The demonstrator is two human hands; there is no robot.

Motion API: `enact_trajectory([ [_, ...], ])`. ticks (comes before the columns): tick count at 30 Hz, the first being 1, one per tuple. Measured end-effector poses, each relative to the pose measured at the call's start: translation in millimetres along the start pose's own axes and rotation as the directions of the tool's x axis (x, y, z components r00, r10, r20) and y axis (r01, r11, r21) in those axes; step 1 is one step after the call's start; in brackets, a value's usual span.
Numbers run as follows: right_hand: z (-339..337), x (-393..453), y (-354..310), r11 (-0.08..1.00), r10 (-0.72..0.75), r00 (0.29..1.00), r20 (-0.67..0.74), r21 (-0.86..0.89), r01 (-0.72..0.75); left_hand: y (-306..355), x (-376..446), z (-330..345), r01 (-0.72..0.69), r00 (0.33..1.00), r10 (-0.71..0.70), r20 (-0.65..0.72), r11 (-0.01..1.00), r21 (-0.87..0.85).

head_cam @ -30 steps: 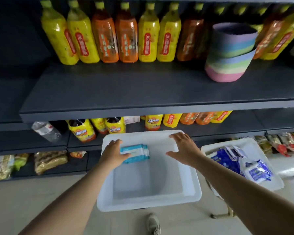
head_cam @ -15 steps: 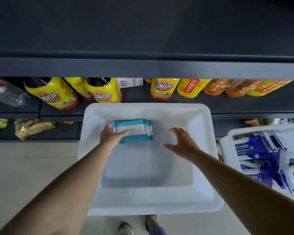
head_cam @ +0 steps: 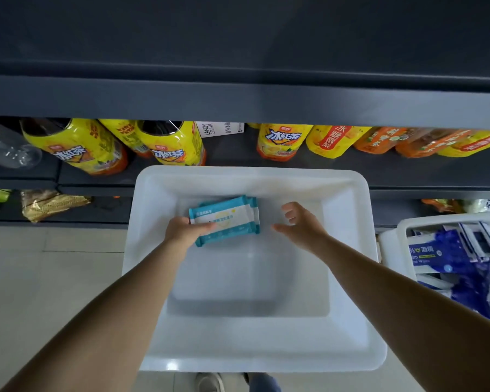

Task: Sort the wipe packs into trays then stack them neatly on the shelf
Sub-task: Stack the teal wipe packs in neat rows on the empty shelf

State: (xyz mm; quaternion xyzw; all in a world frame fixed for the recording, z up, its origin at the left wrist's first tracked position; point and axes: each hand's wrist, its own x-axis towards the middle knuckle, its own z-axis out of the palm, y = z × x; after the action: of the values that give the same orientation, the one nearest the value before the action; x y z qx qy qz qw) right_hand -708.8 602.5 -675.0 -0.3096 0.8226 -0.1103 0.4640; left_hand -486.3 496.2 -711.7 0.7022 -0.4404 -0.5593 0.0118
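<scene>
Two teal wipe packs [head_cam: 225,219] in left hand [head_cam: 183,232]; "LANDY" tag [head_cam: 210,128] behind

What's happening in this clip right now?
A person is sorting wipe packs by a shelf of drinks. The left hand grips teal wipe packs inside a white tray. The right hand hovers open beside them, touching nothing. Blue wipe packs fill a second tray on the right.
</scene>
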Motion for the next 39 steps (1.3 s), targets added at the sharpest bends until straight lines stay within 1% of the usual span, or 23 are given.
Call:
enact_trajectory([
  [3,1,11,-11,0.985,0.088,0.996,0.013,0.147,-0.089,-18,-12,-6,0.038,0.999,-0.037,0.02,0.997,-0.073],
  [5,3,17,-18,0.976,0.126,0.992,0.025,0.178,-0.129,-32,-22,-9,0.066,0.997,-0.064,0.03,0.994,-0.082],
  [8,11,25,-29,0.951,0.159,0.986,0.054,0.259,-0.167,-48,-34,-10,0.098,0.991,-0.096,0.097,0.995,-0.016],
  [11,24,29,-38,0.897,0.161,0.982,0.103,0.4,-0.189,-59,-35,-10,0.118,0.987,-0.122,0.102,0.992,0.045],
  [13,32,34,-45,0.897,0.168,0.981,0.096,0.398,-0.193,-60,-35,-9,0.112,0.989,-0.117,0.089,0.992,0.058],
  [17,42,41,-63,0.929,0.248,0.967,0.055,0.269,-0.254,-60,-35,-5,0.063,0.995,-0.073,0.068,0.989,0.136],
  [21,50,39,-75,0.924,0.242,0.964,0.111,0.278,-0.264,-63,-36,-6,0.057,0.996,-0.065,0.053,0.989,0.133],
  [25,52,34,-82,0.908,0.24,0.96,0.145,0.315,-0.275,-61,-36,-14,0.055,0.991,-0.064,0.115,0.995,0.082],
  [28,47,28,-82,0.909,0.225,0.968,0.108,0.335,-0.249,-58,-40,-17,0.018,0.989,-0.027,0.145,0.998,0.066],
  [33,22,1,-73,0.899,0.248,0.969,-0.006,0.375,-0.227,-46,-60,-26,-0.089,0.987,0.078,0.138,0.993,0.078],
  [39,-10,-62,-74,0.873,0.143,0.975,-0.172,0.485,-0.043,-21,-107,-53,-0.206,0.969,0.2,0.146,0.978,0.03],
])
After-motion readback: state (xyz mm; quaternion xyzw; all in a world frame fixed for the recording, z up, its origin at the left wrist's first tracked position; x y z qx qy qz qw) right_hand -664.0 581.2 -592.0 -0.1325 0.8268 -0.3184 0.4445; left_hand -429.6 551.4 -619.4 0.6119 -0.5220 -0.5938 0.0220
